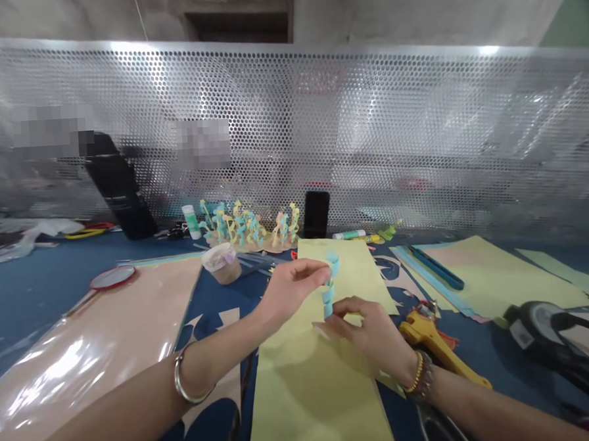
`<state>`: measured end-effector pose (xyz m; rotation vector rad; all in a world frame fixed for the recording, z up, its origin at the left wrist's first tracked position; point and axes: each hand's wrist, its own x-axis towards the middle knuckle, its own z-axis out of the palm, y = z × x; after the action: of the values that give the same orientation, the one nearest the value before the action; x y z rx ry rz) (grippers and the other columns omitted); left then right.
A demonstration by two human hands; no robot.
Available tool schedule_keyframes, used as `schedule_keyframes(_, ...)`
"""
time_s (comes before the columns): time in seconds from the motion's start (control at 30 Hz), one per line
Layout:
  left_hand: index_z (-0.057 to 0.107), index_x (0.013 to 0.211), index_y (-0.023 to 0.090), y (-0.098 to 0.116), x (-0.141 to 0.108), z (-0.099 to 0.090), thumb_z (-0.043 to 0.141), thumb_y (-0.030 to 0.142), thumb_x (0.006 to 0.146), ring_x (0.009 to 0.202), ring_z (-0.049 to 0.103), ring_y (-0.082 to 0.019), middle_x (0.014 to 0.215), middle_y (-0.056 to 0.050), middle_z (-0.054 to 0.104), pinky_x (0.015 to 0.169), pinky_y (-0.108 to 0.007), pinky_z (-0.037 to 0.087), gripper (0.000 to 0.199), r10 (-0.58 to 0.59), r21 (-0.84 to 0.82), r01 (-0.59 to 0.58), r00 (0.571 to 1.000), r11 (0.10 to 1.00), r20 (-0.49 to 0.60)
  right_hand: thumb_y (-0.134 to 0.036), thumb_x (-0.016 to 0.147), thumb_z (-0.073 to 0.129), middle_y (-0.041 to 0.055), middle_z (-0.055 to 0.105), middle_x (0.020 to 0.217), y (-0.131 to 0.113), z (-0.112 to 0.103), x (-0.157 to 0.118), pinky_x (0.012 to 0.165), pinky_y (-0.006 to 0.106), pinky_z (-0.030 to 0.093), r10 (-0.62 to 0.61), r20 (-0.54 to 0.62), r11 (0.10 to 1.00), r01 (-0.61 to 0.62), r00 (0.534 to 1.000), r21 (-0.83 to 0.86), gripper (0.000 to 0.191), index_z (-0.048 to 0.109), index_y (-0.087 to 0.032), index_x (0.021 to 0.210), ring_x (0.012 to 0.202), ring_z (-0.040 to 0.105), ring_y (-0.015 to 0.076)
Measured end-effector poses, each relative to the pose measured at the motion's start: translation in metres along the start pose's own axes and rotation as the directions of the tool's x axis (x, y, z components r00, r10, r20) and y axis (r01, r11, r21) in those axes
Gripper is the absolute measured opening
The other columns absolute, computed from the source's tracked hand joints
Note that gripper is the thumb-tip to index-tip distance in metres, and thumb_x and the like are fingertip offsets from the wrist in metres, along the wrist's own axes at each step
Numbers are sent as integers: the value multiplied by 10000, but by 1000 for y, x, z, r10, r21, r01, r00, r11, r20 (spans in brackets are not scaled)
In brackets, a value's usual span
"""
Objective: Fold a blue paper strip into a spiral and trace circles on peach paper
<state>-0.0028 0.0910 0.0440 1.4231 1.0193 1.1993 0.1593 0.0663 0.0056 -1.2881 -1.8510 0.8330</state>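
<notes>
Head view: perforated metal screen [269, 116] behind; before it, black phone [316, 214], upright, and a cluster of curly blue, yellow and pink pieces [248, 226]; white-rimmed tub [222, 267] to the left, yellow-handled tool [442, 347] to the right; matte yellow paper [318, 403], flat, beneath the hands; one light-blue spiral strip [328, 296] above it, long axis near upright, top end pinched by left hand [298, 283], thumb and finger closed, bottom end pinched likewise by right hand [366, 328]

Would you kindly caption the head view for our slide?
Left hand and right hand hold a curled blue strip above yellow paper.
</notes>
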Motion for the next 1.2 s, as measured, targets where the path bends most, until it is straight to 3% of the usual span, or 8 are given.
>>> schedule_keyframes(0.17,657,1043,149,-2,0,-3,687,400,719,921,606,-190,995,-78,686,836,-296,451,411,-29,52,22,990,998,137,-317,764,605,18,690,755,-1,-6,3,723,273,442,-39,-49,998,41,998,53,153,669,-183,730,736,607,169)
schedule_keyframes(0.37,679,743,138,-5,1,-2,684,342,720,737,564,-136,759,-21,650,700,-242,424,205,3,154,-28,987,988,161,-275,745,613,15,684,750,-1,-10,1,726,290,444,-66,-72,997,63,995,-51,103,669,-190,727,736,612,172)
schedule_keyframes(0.67,557,611,145,-4,-4,4,673,336,718,607,471,-88,608,43,524,619,-210,390,247,40,217,-64,993,974,109,-250,739,597,9,674,727,-1,-7,-1,720,308,434,-91,-65,982,79,994,-170,92,666,-209,694,719,601,179)
schedule_keyframes(0.77,593,666,147,-4,-3,3,653,377,738,682,526,-114,664,22,569,683,-230,416,248,23,204,-54,988,978,152,-265,752,594,10,680,729,-1,-8,1,711,299,441,-79,-49,990,73,996,-118,109,666,-202,701,715,608,175)
schedule_keyframes(0.9,653,975,173,-5,2,-4,637,401,756,945,575,-176,969,-40,657,838,-281,429,316,-92,91,72,966,993,242,-292,768,598,11,697,758,-3,-14,3,717,278,453,-77,-49,997,76,996,-15,131,670,-187,735,731,622,164)
schedule_keyframes(0.97,645,1048,173,-7,5,-8,676,338,729,978,581,-185,1021,-55,664,855,-287,431,361,-97,89,73,948,993,302,-293,767,603,13,703,766,-5,-17,4,724,275,456,-71,-64,997,71,995,-6,134,677,-183,744,739,629,163)
schedule_keyframes(1.07,672,984,142,-9,6,-10,691,270,708,909,609,-186,948,-67,689,802,-276,450,305,-59,116,19,932,993,357,-284,765,608,15,707,773,-7,-19,4,732,276,457,-67,-85,998,65,994,-20,128,683,-181,747,749,637,164)
schedule_keyframes(1.2,693,849,130,-14,4,-5,682,300,713,781,618,-166,817,-51,694,705,-254,460,218,-46,182,-9,953,983,299,-293,765,610,15,707,771,-6,-18,4,719,291,451,-96,-101,992,87,990,-89,128,681,-191,735,751,632,174)
